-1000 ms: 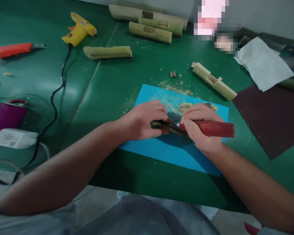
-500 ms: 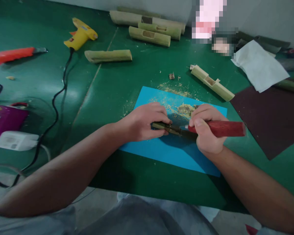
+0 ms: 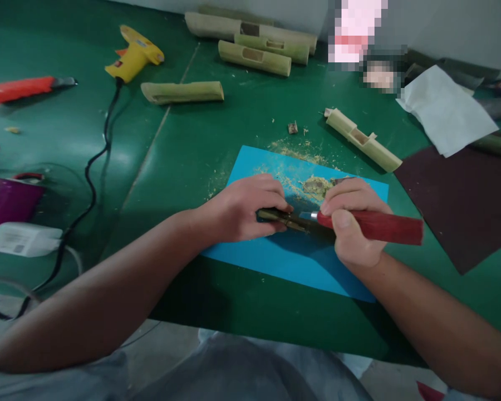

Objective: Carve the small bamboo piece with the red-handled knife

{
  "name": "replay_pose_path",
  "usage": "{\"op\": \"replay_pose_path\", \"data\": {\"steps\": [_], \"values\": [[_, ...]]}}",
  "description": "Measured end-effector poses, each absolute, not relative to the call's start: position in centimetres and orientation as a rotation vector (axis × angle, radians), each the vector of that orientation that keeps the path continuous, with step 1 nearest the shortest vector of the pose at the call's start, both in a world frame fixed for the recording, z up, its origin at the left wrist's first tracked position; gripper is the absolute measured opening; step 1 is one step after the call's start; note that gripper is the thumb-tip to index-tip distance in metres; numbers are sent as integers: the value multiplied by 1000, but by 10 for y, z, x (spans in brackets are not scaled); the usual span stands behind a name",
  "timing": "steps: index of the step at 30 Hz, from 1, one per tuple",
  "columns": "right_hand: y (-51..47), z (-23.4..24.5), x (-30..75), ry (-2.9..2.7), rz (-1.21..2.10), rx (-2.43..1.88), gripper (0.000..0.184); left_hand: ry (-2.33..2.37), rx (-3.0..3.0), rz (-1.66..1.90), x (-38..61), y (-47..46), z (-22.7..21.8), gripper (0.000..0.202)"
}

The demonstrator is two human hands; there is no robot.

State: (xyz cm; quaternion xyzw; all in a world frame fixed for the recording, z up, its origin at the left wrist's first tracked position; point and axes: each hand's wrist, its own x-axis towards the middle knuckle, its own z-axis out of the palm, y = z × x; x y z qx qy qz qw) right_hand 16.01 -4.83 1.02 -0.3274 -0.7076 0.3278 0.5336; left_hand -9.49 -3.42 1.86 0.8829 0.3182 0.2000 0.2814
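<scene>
My left hand is closed on a small dark bamboo piece and presses it onto a blue mat. My right hand is wrapped round the red wooden handle of a carving knife. The knife's metal end meets the bamboo piece between my two hands. Pale shavings lie on the mat just beyond my fingers.
On the green table lie several cut bamboo tubes, one notched tube, a yellow glue gun with a black cord, an orange-handled tool, a dark sheet, white paper and a purple box.
My right hand has slid a little to the right along the red handle, which now tilts slightly down at its far end. My left hand has stayed on the bamboo piece.
</scene>
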Motion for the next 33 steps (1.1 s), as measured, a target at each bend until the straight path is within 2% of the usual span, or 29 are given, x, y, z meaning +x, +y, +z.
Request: {"op": "replay_pose_path", "data": {"steps": [3, 33], "values": [[-47, 12, 154, -1647, 732, -661, 17, 870, 2358, 524, -95, -35, 19, 14], [-41, 14, 150, -1719, 768, -663, 15, 914, 2370, 446, -93, -35, 24, 14]]}}
